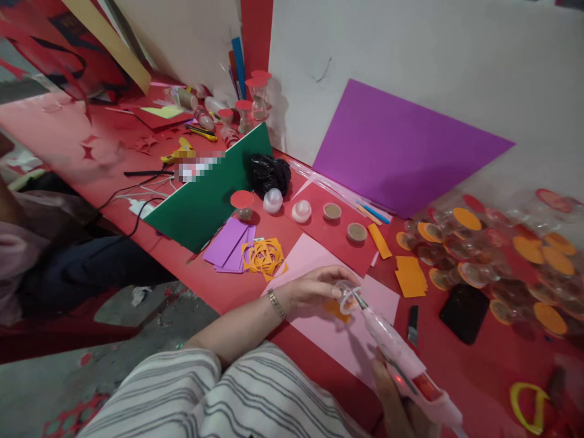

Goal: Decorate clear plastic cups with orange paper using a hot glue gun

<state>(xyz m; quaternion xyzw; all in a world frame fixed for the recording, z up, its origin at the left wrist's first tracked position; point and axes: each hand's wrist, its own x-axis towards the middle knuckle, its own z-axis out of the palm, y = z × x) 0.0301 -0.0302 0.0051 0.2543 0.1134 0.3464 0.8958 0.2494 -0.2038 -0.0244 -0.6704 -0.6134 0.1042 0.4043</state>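
Note:
My left hand is closed on a small clear plastic cup, holding it above a pink sheet. In my right hand is a glue gun with a red light lit on it. Its metal nozzle is at the cup's rim; whether they touch I cannot tell. Beyond my hands, two small cups of brown sand-like filling sit on a red sheet. Left of them are two clear plastic domes or cups. An orange piece of paper partly shows below the held cup.
Right of the pink sheet lie a cutter knife, a black phone-like object, orange cards, yellow-handled scissors and many clustered clear cups. A green board stands at left, near purple cards. Another person sits at far left.

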